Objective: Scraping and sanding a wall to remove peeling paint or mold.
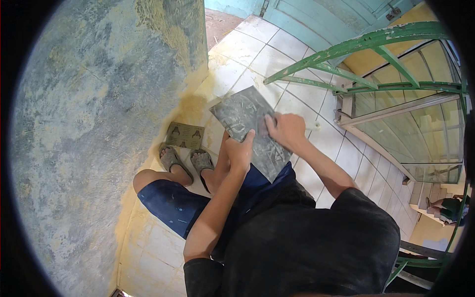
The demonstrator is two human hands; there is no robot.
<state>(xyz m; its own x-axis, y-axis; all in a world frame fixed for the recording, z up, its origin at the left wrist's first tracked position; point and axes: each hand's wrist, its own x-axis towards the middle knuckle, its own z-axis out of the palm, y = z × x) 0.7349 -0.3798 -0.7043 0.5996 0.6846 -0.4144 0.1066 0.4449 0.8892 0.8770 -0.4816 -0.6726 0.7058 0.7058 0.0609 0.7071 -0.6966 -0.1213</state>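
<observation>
A rectangular, scuffed dark grey sheet (237,116) is tilted above my lap. My left hand (240,151) grips its left edge, with the thumb over the top face. My right hand (287,128) is closed, its slightly blurred fingertips against the face near the right edge; I cannot make out whether anything is under them. Below, at the left, my sandalled feet (173,166) rest on the tiles beside an olive printed sheet (184,134) lying on the floor.
A mottled grey-blue wall (89,123) borders my left. Green railings (361,42) and framed glass panes (405,133) stand at right. A pale blue door (311,17) is beyond the white tiled floor (314,94). Another person (448,208) is on steps at far right.
</observation>
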